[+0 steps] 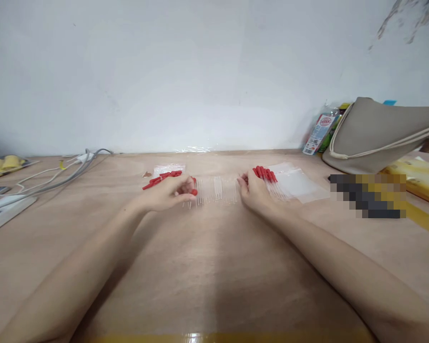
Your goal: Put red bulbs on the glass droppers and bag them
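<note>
My left hand [177, 190] is closed at the left end of a row of thin clear sticks [218, 188] lying side by side on the table. A small red piece [194, 192] shows between its thumb and fingers. Behind that hand lie several red tube-like pieces [157, 180]. My right hand [252, 189] is at the row's other end, its thumb and fingers pinched together. What it holds, if anything, is too small to make out. Just beyond its knuckles several clear sticks with red ends [266, 174] lie in a slanting row, partly hidden by the hand.
A clear plastic bag [305, 183] lies flat at the right, near a blurred-out dark object [368, 196]. A grey bag [375, 133] and a packet [320, 133] stand against the wall. Cables [82, 159] and a white power strip [12, 214] are at the left.
</note>
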### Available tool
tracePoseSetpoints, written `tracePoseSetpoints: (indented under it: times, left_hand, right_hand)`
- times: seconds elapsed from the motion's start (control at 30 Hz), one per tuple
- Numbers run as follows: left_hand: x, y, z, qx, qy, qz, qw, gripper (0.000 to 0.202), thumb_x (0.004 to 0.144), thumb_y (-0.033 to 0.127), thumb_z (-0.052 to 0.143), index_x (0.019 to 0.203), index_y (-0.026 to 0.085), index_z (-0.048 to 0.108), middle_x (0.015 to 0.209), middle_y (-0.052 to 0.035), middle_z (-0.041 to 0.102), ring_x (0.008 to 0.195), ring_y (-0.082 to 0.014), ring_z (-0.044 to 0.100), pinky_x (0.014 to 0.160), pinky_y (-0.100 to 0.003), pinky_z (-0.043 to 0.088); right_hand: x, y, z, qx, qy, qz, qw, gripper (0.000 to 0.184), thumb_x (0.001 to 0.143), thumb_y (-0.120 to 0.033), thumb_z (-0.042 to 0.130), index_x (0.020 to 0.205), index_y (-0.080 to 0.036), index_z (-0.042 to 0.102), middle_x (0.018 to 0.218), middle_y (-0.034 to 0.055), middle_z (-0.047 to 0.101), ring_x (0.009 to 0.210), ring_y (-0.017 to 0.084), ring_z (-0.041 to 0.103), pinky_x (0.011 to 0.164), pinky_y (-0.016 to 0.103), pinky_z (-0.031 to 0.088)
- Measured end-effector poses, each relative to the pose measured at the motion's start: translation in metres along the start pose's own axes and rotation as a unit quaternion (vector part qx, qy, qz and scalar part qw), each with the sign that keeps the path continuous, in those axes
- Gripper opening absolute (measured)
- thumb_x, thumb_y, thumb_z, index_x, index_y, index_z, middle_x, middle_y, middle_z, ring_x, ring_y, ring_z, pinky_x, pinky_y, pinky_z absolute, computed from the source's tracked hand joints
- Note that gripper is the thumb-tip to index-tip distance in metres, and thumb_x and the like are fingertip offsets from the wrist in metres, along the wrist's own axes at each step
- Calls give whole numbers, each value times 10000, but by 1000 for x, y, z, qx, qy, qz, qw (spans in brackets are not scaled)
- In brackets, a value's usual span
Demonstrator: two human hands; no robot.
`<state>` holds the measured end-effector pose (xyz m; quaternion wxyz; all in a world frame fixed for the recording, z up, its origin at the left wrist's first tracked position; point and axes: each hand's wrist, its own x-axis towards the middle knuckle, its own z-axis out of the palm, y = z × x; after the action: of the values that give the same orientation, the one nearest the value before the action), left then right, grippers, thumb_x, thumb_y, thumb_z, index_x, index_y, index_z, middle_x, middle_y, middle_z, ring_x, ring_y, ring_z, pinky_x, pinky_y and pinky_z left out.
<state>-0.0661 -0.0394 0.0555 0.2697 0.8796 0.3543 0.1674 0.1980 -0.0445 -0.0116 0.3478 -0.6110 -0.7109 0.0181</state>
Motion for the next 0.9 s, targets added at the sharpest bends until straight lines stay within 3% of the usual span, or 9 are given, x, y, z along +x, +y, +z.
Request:
tracePoseSetpoints:
  times: [0.1,0.13,0.23,0.3,0.47,0.63,0.9]
  left_hand:
    - [10,6,41,-97,77,25,992,387,825,295,508,1174,198,374,805,-11,551,682,-110,533,605,-235,418]
    - [13,6,54,-112,97,33,989,382,831,283,495,1187,197,385,799,-10,550,667,-108,531,603,-237,424]
    - [17,1,85,-127,127,49,983,148,816,238,500,913,150,568,833,-43,576,752,-126,556,697,-265,447]
    - [16,-1,97,-142,134,34,980,97,780,225,543,776,135,577,847,-57,586,775,-135,562,714,-272,453]
    - [14,-1,107,-197,156,-17,968,146,761,276,592,763,150,519,735,-13,580,650,-104,541,616,-239,445]
    - [17,-4,109,-203,192,-24,960,243,738,322,635,894,160,543,817,-28,623,688,-116,561,634,-248,448]
    - [16,-3,109,-190,159,-30,968,265,754,369,607,917,159,612,831,-37,664,706,-134,597,662,-257,472]
  right_hand:
    - [-26,12,0,46,65,-150,986,191,870,-261,389,948,-155,528,825,88,633,764,203,580,695,318,412]
    - [-35,15,-1,48,68,-180,980,194,872,-244,392,972,-159,534,837,83,636,776,197,579,710,317,409]
    - [-52,17,-6,39,43,-221,974,204,879,-208,395,990,-174,562,827,62,638,757,173,574,695,298,391]
    - [-58,16,-10,32,26,-229,972,191,869,-205,417,964,-174,579,788,49,633,724,160,567,699,298,373]
    - [-57,11,-13,31,-12,-237,971,172,859,-243,440,893,-173,594,790,35,642,700,133,561,760,313,337]
    - [-55,10,-12,28,-35,-250,967,198,868,-266,426,906,-179,600,814,36,650,710,128,565,785,318,320]
    - [-54,12,-8,47,-44,-269,961,194,879,-260,425,934,-182,594,818,27,648,727,123,562,753,301,326]
